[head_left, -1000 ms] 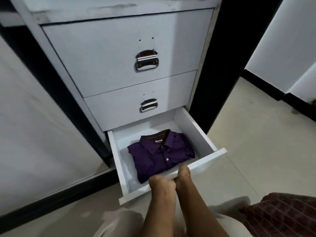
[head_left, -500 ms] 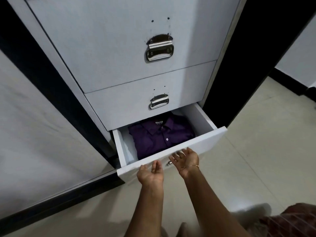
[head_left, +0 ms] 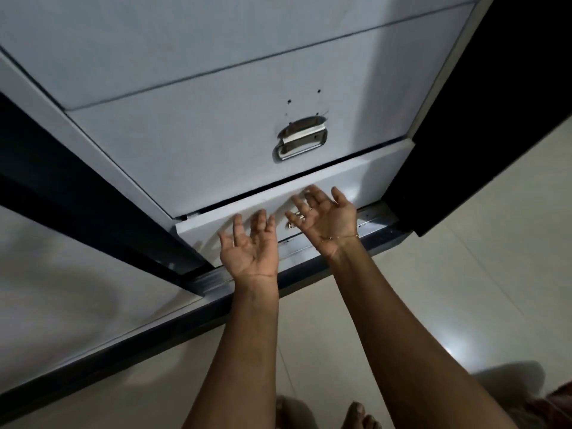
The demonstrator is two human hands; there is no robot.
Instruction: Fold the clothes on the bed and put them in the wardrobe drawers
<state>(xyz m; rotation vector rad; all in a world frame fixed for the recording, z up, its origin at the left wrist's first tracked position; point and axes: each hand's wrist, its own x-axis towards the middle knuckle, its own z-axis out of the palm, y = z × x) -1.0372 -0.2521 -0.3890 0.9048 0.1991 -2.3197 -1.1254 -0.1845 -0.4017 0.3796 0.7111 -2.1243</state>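
white wardrobe drawer unit (head_left: 173, 57) fills the top of the head view, seen from above at a steep angle, dark frame strips on both sides. pale tiled floor (head_left: 464, 289) takes the lower half, with a bright glare spot at right. a dark metal track (head_left: 154, 329) runs diagonally along the base of the wardrobe.

middle drawer (head_left: 201, 134) is shut, front plain white with a few small screw holes above its chrome handle (head_left: 301, 142). bottom drawer (head_left: 356, 178) is almost fully in, only a thin dark gap showing along its top edge; front catches a light reflection near the right end. nothing of the inside can be seen, so no clothes are visible in this view.

two bare forearms reach up from the bottom edge. left hand (head_left: 250, 243) is palm up, fingers spread and straight, holding nothing, fingertips at or just off the bottom drawer front; contact cannot be told. right hand (head_left: 328, 218) is also palm up and spread, empty, fingers in front of the same drawer front, slightly higher and to the right of the left one. a small bit of chrome shows between the two hands, partly hidden. thin gold bracelet (head_left: 340, 237) on the right wrist.

bare toes (head_left: 359, 413) at the bottom edge, and a patch of dark red patterned cloth (head_left: 557, 404) in the bottom right corner.
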